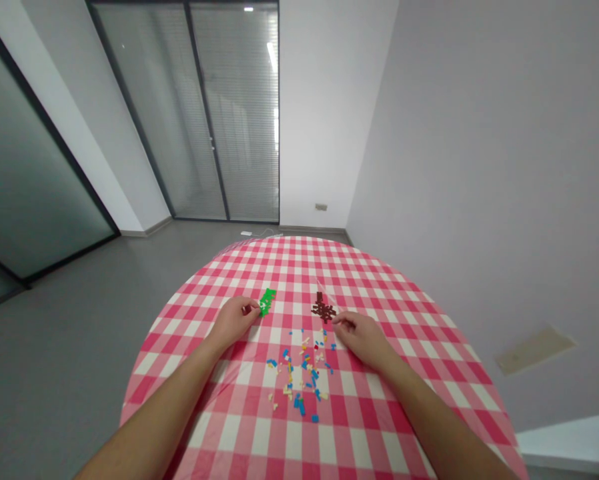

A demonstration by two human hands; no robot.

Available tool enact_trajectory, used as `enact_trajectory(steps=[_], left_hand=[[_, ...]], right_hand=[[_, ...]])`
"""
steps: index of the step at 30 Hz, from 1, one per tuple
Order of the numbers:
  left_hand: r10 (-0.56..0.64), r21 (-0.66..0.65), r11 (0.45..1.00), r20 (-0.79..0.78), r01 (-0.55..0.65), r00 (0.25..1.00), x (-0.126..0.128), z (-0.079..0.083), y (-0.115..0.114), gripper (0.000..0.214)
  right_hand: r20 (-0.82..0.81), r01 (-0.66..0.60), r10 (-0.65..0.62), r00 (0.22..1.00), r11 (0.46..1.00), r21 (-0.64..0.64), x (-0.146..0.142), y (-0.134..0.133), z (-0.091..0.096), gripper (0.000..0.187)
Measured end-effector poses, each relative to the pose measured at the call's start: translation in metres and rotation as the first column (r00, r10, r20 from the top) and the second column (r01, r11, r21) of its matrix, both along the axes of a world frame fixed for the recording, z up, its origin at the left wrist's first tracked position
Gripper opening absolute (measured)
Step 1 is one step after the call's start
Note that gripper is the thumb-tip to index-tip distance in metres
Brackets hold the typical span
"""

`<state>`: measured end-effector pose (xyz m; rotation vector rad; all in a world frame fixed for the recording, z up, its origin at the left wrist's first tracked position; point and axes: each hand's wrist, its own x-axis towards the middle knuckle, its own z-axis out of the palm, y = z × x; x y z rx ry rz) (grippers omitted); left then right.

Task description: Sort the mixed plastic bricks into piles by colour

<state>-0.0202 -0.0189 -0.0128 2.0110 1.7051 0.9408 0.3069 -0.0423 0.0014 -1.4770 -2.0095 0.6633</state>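
Note:
My left hand [235, 319] rests on a round table with a red and white checked cloth [379, 293]. Its fingers are curled in a pinch right at the near end of a small pile of green bricks [267, 301]. My right hand [362, 337] lies further right, fingers curled and pinched just below a pile of dark red bricks [323, 309]. What either pinch holds is too small to make out. Between my forearms lies a loose scatter of blue, yellow, white and red small bricks [299, 377].
The table stands near a grey wall [479, 133] on the right. Grey floor [79, 333] spreads to the left, with glass partitions and blinds [219, 113] behind. A beige flat panel [534, 348] lies on the floor at the right.

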Motion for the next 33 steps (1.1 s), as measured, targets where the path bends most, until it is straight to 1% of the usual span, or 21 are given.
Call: enact_trajectory(steps=[2,3,5,8,14,17,24,29,33], left_hand=[[-0.016,0.02,1.0,0.002,0.016,1.0,0.001,-0.001,0.0,0.017],[-0.021,0.024,0.999,0.002,0.021,1.0,0.001,-0.001,0.0,0.018],[-0.017,0.021,1.0,0.01,0.017,1.0,0.001,-0.002,0.0,0.017],[-0.009,0.013,1.0,0.025,0.009,1.0,-0.001,-0.003,0.0,0.017],[-0.038,0.022,0.999,0.019,0.038,0.999,-0.002,-0.006,0.001,0.018],[-0.044,0.037,0.998,0.022,0.043,0.999,-0.002,-0.008,0.002,0.017],[-0.044,0.037,0.998,0.022,0.043,0.999,-0.003,-0.011,0.003,0.017],[-0.05,0.027,0.998,0.016,0.05,0.999,-0.003,-0.008,0.002,0.018],[-0.044,0.013,0.999,0.016,0.044,0.999,-0.002,-0.006,0.001,0.019]], right_hand=[[0.033,-0.123,0.125,0.992,0.991,-0.051,0.002,-0.001,0.002,0.017],[0.045,-0.165,0.169,0.985,0.984,-0.071,0.002,-0.002,0.003,0.015],[0.07,-0.208,0.216,0.974,0.972,-0.11,0.002,-0.003,0.004,0.013],[0.084,-0.237,0.25,0.965,0.962,-0.138,0.002,-0.004,0.003,0.011],[0.116,-0.241,0.254,0.96,0.963,-0.119,0.004,-0.003,0.004,0.014],[0.184,-0.2,0.215,0.959,0.975,-0.096,0.004,-0.002,0.006,0.018],[0.309,-0.06,0.067,0.949,0.998,-0.031,0.006,0.005,0.007,0.022],[0.3,0.072,-0.071,0.951,0.997,0.007,0.012,0.01,0.002,0.024],[0.285,0.106,-0.111,0.952,0.994,0.033,0.015,0.012,-0.003,0.029]])
